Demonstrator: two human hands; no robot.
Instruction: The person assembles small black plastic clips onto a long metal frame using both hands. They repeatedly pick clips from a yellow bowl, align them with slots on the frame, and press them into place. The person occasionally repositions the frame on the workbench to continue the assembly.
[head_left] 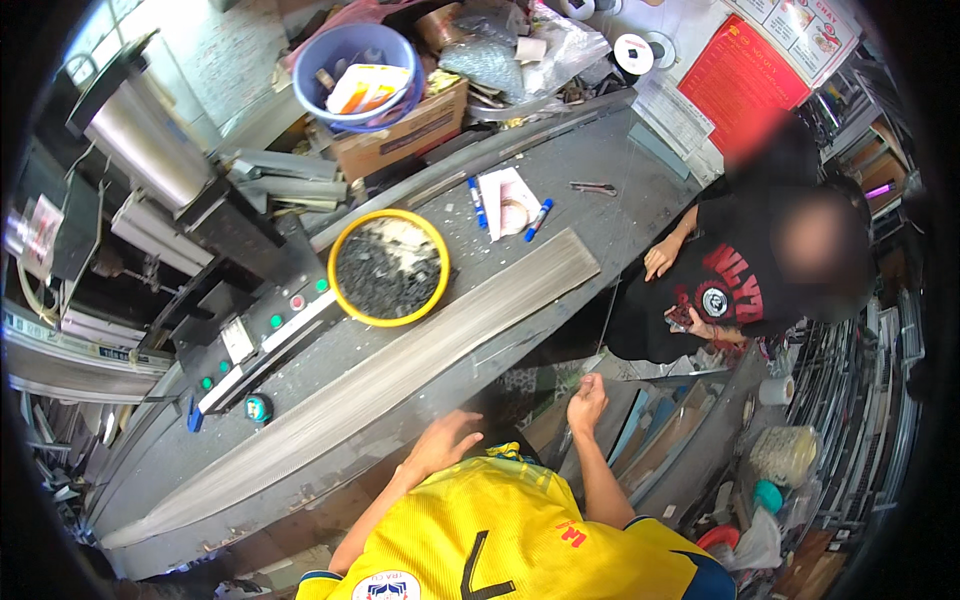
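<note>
At the near edge of the grey worktable, my left hand is empty, its fingers stretched out and apart. To the right, beyond the edge, my right hand is closed with the fingers curled in; whatever it may hold is too small or hidden to make out. Nearest to my left hand lies a long, flat, grey-beige strip that looks like folded pleated mesh. It runs diagonally along the table from lower left to upper right. Behind it stands a round yellow basin filled with small black pieces and some pale ones.
Blue markers lie around white paper near a small metal tool. A machine with a button panel and a tape measure are at left. A blue bucket stands behind. A co-worker in black sits right.
</note>
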